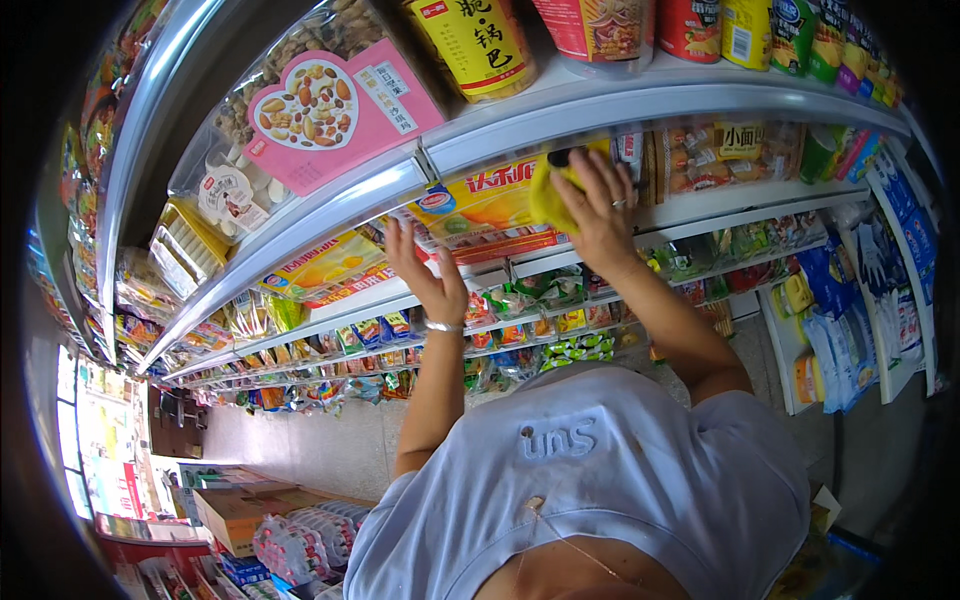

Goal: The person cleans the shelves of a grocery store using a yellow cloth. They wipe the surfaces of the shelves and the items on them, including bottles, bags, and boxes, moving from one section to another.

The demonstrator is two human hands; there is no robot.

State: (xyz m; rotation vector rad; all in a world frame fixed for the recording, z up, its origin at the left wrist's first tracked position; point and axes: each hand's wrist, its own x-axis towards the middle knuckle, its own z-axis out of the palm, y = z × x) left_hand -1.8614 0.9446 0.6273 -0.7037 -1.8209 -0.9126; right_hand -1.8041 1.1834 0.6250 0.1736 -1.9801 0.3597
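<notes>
My right hand (600, 217), with a ring on one finger, grips a yellow cloth (553, 201). The cloth lies against the right part of a yellow-and-red snack box (484, 191) on a shelf. A small dark patch shows at the cloth's upper edge; what it is I cannot tell. My left hand (431, 285), a bracelet at its wrist, is raised in front of the same box's left end, fingers apart and holding nothing. Whether its fingertips touch anything is unclear. Another yellow box (322, 266) stands to the left.
Above runs a shelf edge (637, 112) carrying snack tubs (472, 49) and a pink nut package (337, 120). Bagged bread rolls (724, 161) sit right of the cloth. Lower shelves hold many small packets (367, 330). Behind are cardboard boxes (232, 517) and wrapped bottles (300, 544).
</notes>
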